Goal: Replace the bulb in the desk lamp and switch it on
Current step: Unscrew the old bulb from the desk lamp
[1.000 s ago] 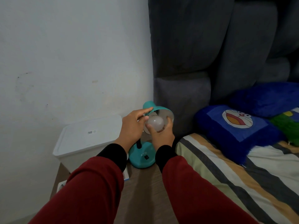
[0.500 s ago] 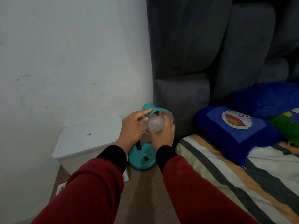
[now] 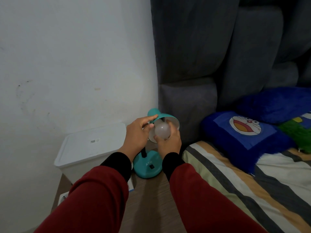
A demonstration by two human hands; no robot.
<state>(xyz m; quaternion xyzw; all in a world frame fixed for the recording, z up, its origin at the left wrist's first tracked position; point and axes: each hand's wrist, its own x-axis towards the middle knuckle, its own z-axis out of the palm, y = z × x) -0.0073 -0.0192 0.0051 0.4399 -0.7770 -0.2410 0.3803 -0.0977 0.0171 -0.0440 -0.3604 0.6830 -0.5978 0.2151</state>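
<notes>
A teal desk lamp stands on a wooden bedside table; its round base (image 3: 148,167) with a black switch faces me. Its shade (image 3: 161,116) is tilted toward me. A white frosted bulb (image 3: 162,131) sits at the mouth of the shade, unlit. My right hand (image 3: 168,140) is wrapped around the bulb from below and the right. My left hand (image 3: 138,133) holds the left rim of the shade, thumb on top. The socket is hidden behind the bulb.
A white lidded plastic box (image 3: 90,147) stands left of the lamp against the wall. A grey padded headboard (image 3: 193,56) rises behind it. A striped bed (image 3: 244,182) with a blue cartoon pillow (image 3: 242,130) lies to the right. A small box edge (image 3: 131,185) shows under my left sleeve.
My right hand's fingers have shifted slightly around the bulb. Both hands and the lamp stay in about the same place.
</notes>
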